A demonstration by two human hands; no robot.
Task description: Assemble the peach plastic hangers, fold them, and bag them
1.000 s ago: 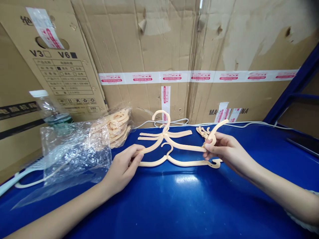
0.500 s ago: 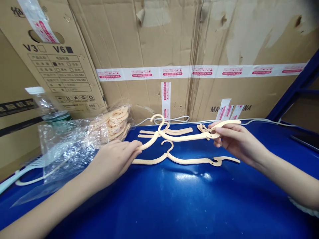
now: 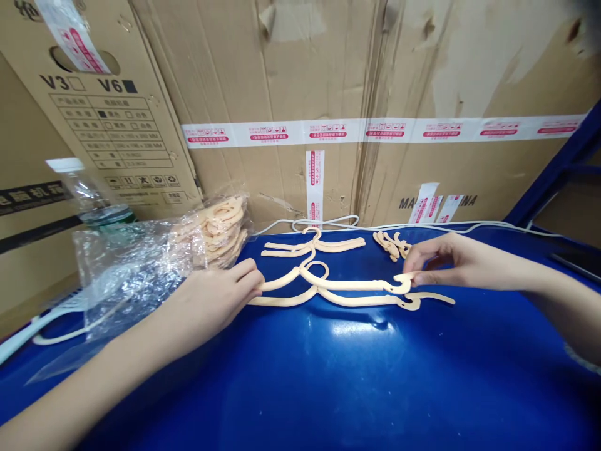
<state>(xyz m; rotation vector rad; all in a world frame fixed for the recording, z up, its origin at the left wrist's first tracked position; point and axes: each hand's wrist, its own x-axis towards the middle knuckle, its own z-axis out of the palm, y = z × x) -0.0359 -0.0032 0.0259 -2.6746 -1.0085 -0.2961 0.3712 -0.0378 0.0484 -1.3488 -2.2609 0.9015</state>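
A cream-coloured clothes hanger (image 3: 347, 284) spans the gap between my two hands, low over the blue surface. My left hand (image 3: 225, 289) is closed round its left arm, hiding that end. At the other end, my right hand (image 3: 439, 262) pinches the hooked end piece between thumb and fingers. Just in front of it lies a second hanger (image 3: 361, 300) of the same kind, its left end covered by my left hand. Behind are hanger arms with a hook (image 3: 338, 245). Several small curved pieces (image 3: 392, 244) lie beside my right hand.
A clear plastic bag (image 3: 136, 269) with stacked cream hanger parts (image 3: 218, 225) is at left, near a bottle (image 3: 94, 194) and a pale blue hanger (image 3: 42, 322). Cardboard boxes (image 3: 272, 75) stand behind the blue table (image 3: 300, 382). A white cable (image 3: 451, 227) runs along the back.
Both hands have lowered the held hanger toward the table, nearer the front hanger. Its hook has tipped from upright to a flatter position, and my right hand's grip has shifted.
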